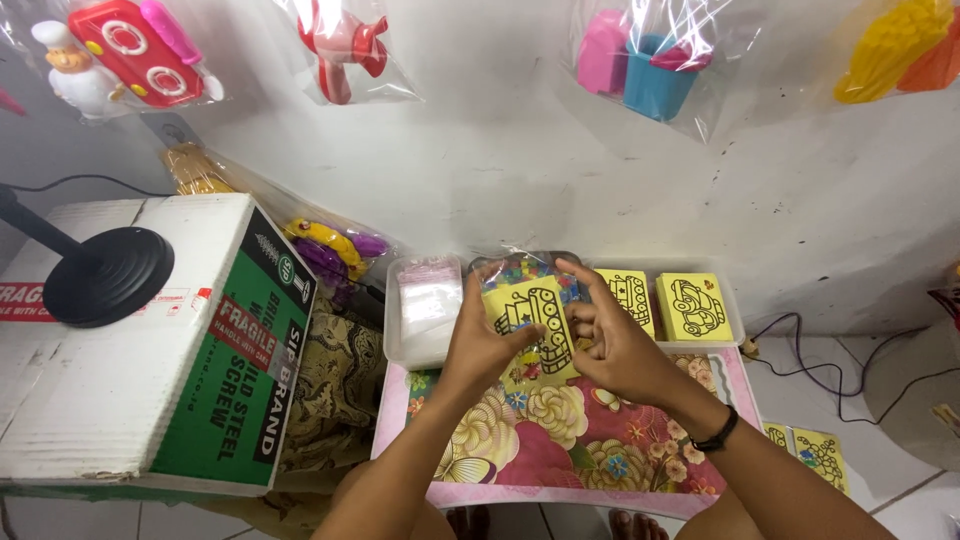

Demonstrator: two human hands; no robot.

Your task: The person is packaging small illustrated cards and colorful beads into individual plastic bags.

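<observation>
both grips, left hand (478, 340) and right hand (612, 345), pinch the edges of a light, thin, bendy yellow card (534, 325) over the floral desk (600, 450).

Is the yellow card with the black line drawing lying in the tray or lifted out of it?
Lifted out. Both the left hand and right hand hold the yellow card above the tray.

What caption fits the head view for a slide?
Both hands, left hand and right hand, hold a yellow card over a floral table.
</observation>
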